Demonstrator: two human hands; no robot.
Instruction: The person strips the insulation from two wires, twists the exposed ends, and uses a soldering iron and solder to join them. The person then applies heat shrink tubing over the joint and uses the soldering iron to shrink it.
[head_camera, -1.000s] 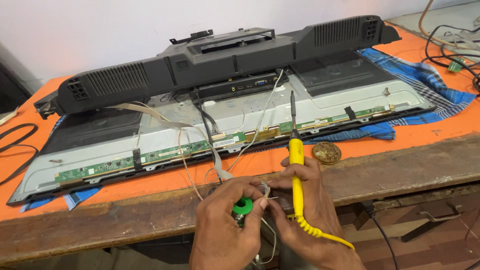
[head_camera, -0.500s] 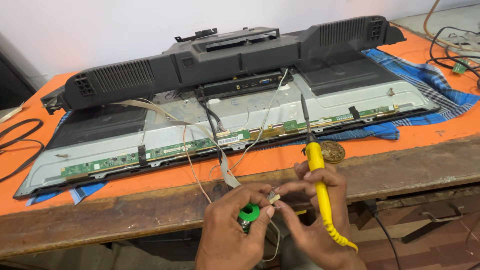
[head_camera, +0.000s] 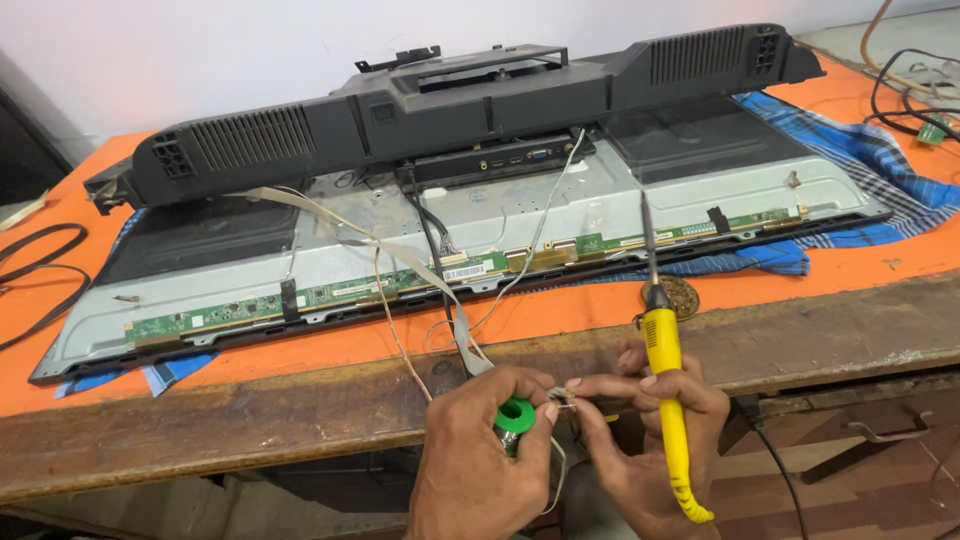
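Note:
My left hand (head_camera: 480, 460) is curled around a small green spool (head_camera: 516, 418), with a thin strand drawn from it toward my right fingertips. My right hand (head_camera: 650, 440) grips a yellow-handled soldering iron (head_camera: 662, 350) upright, its dark tip pointing up in front of the panel's edge. Thumb and forefinger of both hands meet on a tiny connector end (head_camera: 563, 397) just below the table's front edge. Behind them lies an opened flat television (head_camera: 560, 215) face down, its green circuit strip (head_camera: 330, 295) exposed and thin wires (head_camera: 440, 300) trailing toward my hands.
The black back cover (head_camera: 470, 100) leans along the far side of the panel. A blue checked cloth (head_camera: 880, 165) lies under the panel on the orange table (head_camera: 600, 310). A round brown disc (head_camera: 682, 297) sits near the iron. Black cables (head_camera: 40, 270) lie left and at the far right (head_camera: 910, 90).
Both hands have shifted right along the table's front edge. The soldering iron has moved right with my right hand and stands more upright; the fingertips stay pinched together on the small connector.

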